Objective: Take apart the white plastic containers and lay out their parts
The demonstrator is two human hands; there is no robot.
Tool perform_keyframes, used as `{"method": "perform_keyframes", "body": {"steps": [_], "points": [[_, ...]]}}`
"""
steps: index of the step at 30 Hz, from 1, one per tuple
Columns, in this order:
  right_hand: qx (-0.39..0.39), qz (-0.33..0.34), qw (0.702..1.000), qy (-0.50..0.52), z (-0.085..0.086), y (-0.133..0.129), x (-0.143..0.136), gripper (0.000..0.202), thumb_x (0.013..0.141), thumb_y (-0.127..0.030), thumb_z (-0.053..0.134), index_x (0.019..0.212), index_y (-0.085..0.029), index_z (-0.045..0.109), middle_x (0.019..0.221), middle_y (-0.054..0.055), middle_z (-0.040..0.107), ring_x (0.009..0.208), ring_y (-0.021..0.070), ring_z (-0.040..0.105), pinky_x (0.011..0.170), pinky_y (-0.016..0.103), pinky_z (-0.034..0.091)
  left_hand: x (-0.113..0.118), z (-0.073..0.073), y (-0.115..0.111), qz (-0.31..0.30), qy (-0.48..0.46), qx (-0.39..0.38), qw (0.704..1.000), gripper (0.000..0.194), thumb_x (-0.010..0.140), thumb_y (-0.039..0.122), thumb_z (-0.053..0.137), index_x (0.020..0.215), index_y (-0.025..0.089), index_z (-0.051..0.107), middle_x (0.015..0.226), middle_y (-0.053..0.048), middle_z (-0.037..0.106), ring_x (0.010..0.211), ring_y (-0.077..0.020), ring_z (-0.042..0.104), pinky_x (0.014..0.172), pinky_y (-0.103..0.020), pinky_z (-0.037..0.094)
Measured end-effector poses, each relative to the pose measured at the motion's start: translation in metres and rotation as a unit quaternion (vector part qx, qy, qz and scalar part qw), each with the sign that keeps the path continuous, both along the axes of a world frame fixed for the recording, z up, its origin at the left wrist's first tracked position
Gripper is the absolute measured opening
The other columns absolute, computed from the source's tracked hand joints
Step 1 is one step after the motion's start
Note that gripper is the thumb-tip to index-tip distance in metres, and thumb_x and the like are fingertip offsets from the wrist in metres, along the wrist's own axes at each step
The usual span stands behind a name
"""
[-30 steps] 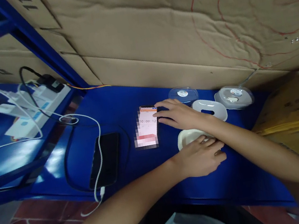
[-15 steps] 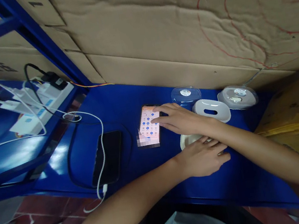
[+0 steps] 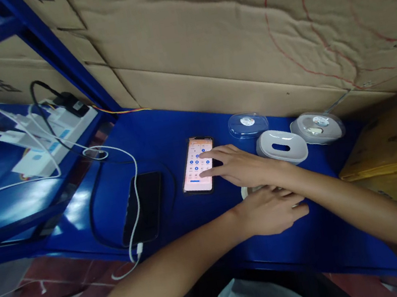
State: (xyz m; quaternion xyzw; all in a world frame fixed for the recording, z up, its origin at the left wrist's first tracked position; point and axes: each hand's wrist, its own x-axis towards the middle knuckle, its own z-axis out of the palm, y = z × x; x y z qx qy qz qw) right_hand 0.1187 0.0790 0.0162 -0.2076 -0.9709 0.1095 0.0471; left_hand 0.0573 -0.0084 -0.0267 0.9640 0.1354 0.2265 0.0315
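My right hand [image 3: 238,164] reaches over a phone [image 3: 200,181] with a lit screen of round blue and grey icons. Two of its fingertips are at the screen, one near the middle and one lower, spread apart. My left hand [image 3: 269,212] lies palm down beneath my crossing right forearm, its fingers stretched out and slightly apart. It rests by a white piece [image 3: 244,192], mostly hidden behind the hand and forearm. Beyond my right forearm stands a white oval container with a slot [image 3: 290,146], next to a clear plastic lid [image 3: 248,127] bearing a round sticker.
A lidded container [image 3: 316,130] stands at the back right by cardboard boxes [image 3: 378,147]. A dark phone [image 3: 149,203] with a white cable [image 3: 135,180] across it lies left. A loaded power strip [image 3: 42,163] is farther left. A cardboard wall [image 3: 183,43] closes the back.
My right hand has shifted slightly down over the phone, with its lower finger now extended onto the lower screen. The left hand has hardly moved.
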Motion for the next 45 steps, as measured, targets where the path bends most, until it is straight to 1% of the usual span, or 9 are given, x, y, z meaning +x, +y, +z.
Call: {"method": "perform_keyframes", "body": {"steps": [5, 12, 19, 25, 30, 36, 40, 43, 45], "points": [[-0.007, -0.027, 1.0, 0.014, 0.008, -0.003, 0.0, 0.062, 0.1, 0.0, 0.045, 0.147, -0.036, 0.065, 0.166, 0.007, 0.048, 0.149, 0.0292, 0.045, 0.118, 0.052, 0.044, 0.0, 0.001, 0.001, -0.008, -0.014, 0.003, 1.0, 0.017, 0.1, 0.023, 0.062, 0.113, 0.019, 0.073, 0.113, -0.005, 0.073, 0.109, -0.024, 0.068, 0.093, -0.04, 0.049], [-0.011, 0.054, 0.998, -0.015, -0.001, -0.013, 0.003, 0.073, 0.09, 0.008, 0.05, 0.142, -0.04, 0.067, 0.166, 0.002, 0.047, 0.152, 0.0262, 0.042, 0.119, 0.049, 0.043, 0.001, 0.001, -0.002, -0.029, -0.011, 0.006, 0.999, 0.017, 0.097, 0.018, 0.063, 0.111, 0.017, 0.073, 0.108, -0.004, 0.074, 0.093, -0.0194, 0.07, 0.079, -0.034, 0.05], [0.051, -0.115, 0.992, 0.015, 0.003, 0.008, 0.017, 0.062, 0.095, -0.001, 0.047, 0.15, -0.026, 0.061, 0.168, 0.013, 0.043, 0.147, 0.0369, 0.045, 0.116, 0.06, 0.043, -0.001, 0.004, 0.003, -0.012, -0.003, 0.02, 1.0, 0.019, 0.102, 0.021, 0.058, 0.114, 0.018, 0.072, 0.117, -0.009, 0.071, 0.113, -0.0238, 0.068, 0.1, -0.038, 0.047], [0.063, -0.156, 0.982, 0.08, 0.018, 0.017, 0.048, 0.051, 0.103, -0.011, 0.043, 0.146, -0.031, 0.063, 0.165, 0.011, 0.046, 0.147, 0.0344, 0.046, 0.116, 0.062, 0.041, -0.002, 0.003, 0.004, -0.005, 0.006, 0.013, 1.0, 0.021, 0.101, 0.021, 0.061, 0.118, 0.018, 0.071, 0.126, -0.011, 0.069, 0.12, -0.0246, 0.067, 0.098, -0.036, 0.049], [0.058, -0.191, 0.976, 0.093, 0.022, 0.01, 0.079, 0.044, 0.107, -0.021, 0.041, 0.145, -0.028, 0.062, 0.163, 0.014, 0.048, 0.147, 0.036, 0.048, 0.116, 0.063, 0.041, -0.005, 0.006, 0.006, -0.009, 0.017, 0.016, 1.0, 0.022, 0.102, 0.018, 0.057, 0.12, 0.019, 0.07, 0.129, -0.012, 0.067, 0.121, -0.0246, 0.067, 0.1, -0.037, 0.05], [0.065, -0.311, 0.942, 0.11, 0.003, -0.024, 0.143, 0.048, 0.109, -0.042, 0.045, 0.155, -0.028, 0.052, 0.162, 0.016, 0.049, 0.149, 0.0365, 0.049, 0.12, 0.064, 0.04, -0.012, 0.021, 0.013, 0.011, 0.026, -0.018, 0.999, 0.025, 0.103, 0.022, 0.06, 0.126, 0.02, 0.068, 0.133, -0.012, 0.066, 0.124, -0.0267, 0.065, 0.106, -0.042, 0.048], [0.042, -0.303, 0.949, 0.07, -0.019, -0.042, 0.175, 0.048, 0.11, -0.042, 0.045, 0.155, -0.028, 0.052, 0.162, 0.014, 0.052, 0.152, 0.0342, 0.047, 0.123, 0.063, 0.037, -0.021, 0.024, 0.014, 0.059, 0.041, -0.058, 0.996, 0.05, 0.094, 0.038, 0.074, 0.138, 0.018, 0.062, 0.149, -0.019, 0.057, 0.139, -0.0384, 0.055, 0.115, -0.059, 0.042], [0.044, -0.291, 0.954, 0.064, -0.028, -0.05, 0.178, 0.048, 0.109, -0.041, 0.047, 0.156, -0.031, 0.052, 0.162, 0.013, 0.052, 0.154, 0.0345, 0.044, 0.127, 0.067, 0.03, -0.028, 0.023, 0.014, 0.123, 0.056, -0.097, 0.986, 0.072, 0.088, 0.047, 0.079, 0.149, 0.018, 0.054, 0.159, -0.024, 0.048, 0.149, -0.0457, 0.044, 0.118, -0.075, 0.031], [0.038, -0.288, 0.954, 0.082, -0.027, -0.051, 0.176, 0.049, 0.109, -0.041, 0.048, 0.157, -0.034, 0.05, 0.164, 0.011, 0.05, 0.155, 0.0335, 0.043, 0.126, 0.067, 0.032, -0.031, 0.024, 0.015, 0.142, 0.065, -0.112, 0.981, 0.075, 0.088, 0.047, 0.079, 0.152, 0.018, 0.051, 0.161, -0.024, 0.046, 0.15, -0.0451, 0.043, 0.118, -0.076, 0.031]]}}
